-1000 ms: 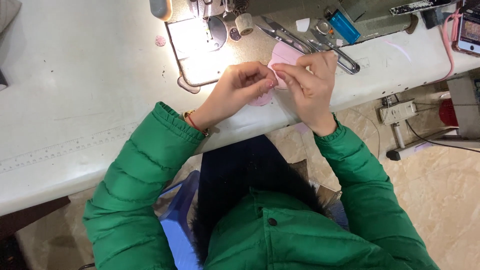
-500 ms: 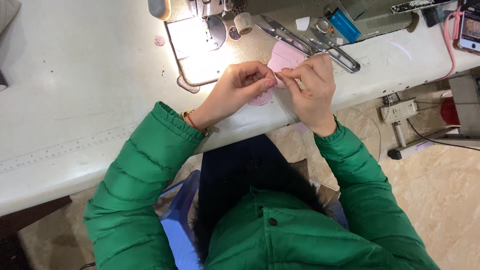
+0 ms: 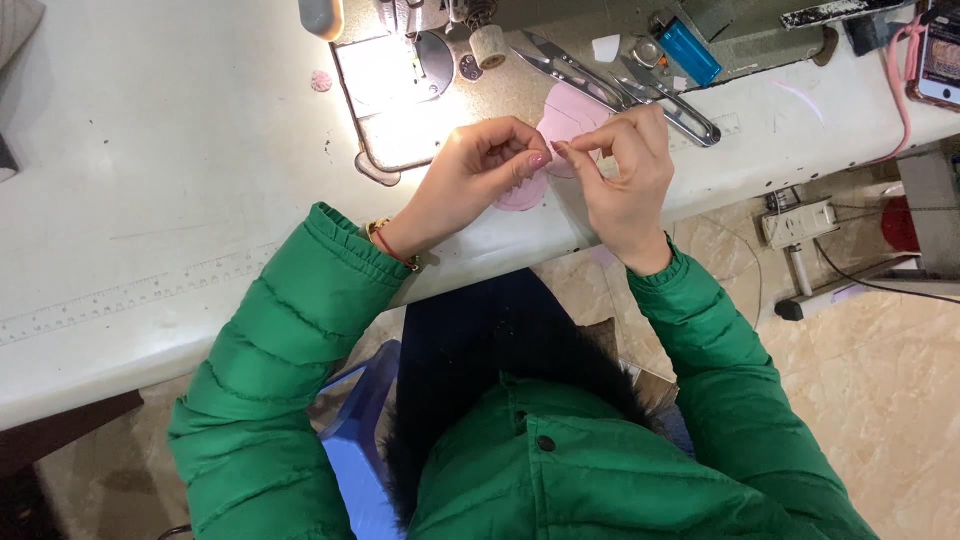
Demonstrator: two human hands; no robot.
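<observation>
Two hands meet over the front edge of a big white table (image 3: 150,180). At the far side sits a sewing machine (image 3: 440,20) with a bright lit plate (image 3: 385,75). Metal snips (image 3: 570,65) and a blue lighter (image 3: 688,50) lie near it, well apart from the fingers.

Next come the hands. The left hand (image 3: 470,175) and the right hand (image 3: 625,175) are curled, with their fingertips pinched almost together. Something tiny seems to be held between them, but it is too small to tell what.

Smaller still are the pink cloth pieces (image 3: 565,110). They lie flat on the table, just under and behind the pinching fingertips. Both hands are about equally near them.
</observation>
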